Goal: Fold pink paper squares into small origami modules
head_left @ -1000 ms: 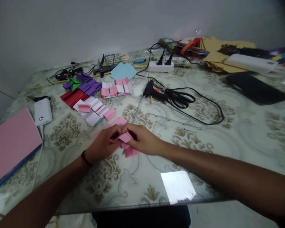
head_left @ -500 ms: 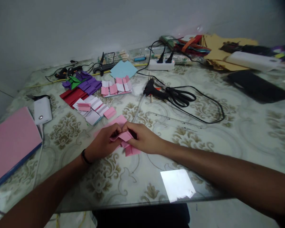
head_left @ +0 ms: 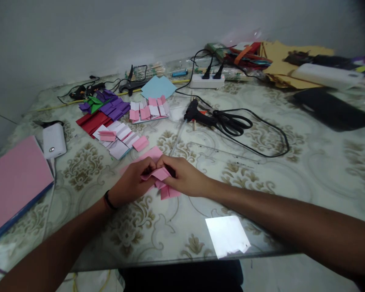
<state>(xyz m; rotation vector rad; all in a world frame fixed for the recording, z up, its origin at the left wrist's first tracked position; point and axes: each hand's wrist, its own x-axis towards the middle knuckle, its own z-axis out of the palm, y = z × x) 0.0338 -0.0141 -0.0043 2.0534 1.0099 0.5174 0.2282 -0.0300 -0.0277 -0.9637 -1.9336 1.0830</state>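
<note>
Hands: two, left (head_left: 135,178) and right (head_left: 185,176), meeting over the near half of the tabletop (head_left: 292,186), left of its middle. Fingers of both clamped on one folded pink paper (head_left: 160,173), which sits between them, well in from the near edge.

Black wristband (head_left: 108,200): one, left wrist.

Further pink paper: one piece (head_left: 170,192) just below the right hand; one larger piece (head_left: 153,154) behind the hands, partly covered.

White paper (head_left: 227,236): one, ragged on one side, at the near edge.

Pink sheet (head_left: 15,188): one visible, blue along its border, towards the left edge.

White power bank (head_left: 54,141): one, near the left edge, beyond the pink sheet.

Folded paper, towards the far left corner: one red group (head_left: 93,121), one purple group (head_left: 114,108), one green piece (head_left: 95,104), two pink-and-white groups, the nearer (head_left: 120,140) beside the red, the farther (head_left: 149,108) nearer the far edge. Pieces overlap; exact count cannot be told.

Light blue paper (head_left: 158,87): one patch, number of sheets unclear, close to the far edge.

Glue gun (head_left: 197,115): one, black, beyond the hands, cord looped at its right.

Clear ruler (head_left: 225,153): one, between glue gun and right forearm.

White power strip (head_left: 207,82): one, along the far edge, two black plugs (head_left: 206,74) inserted.
</note>
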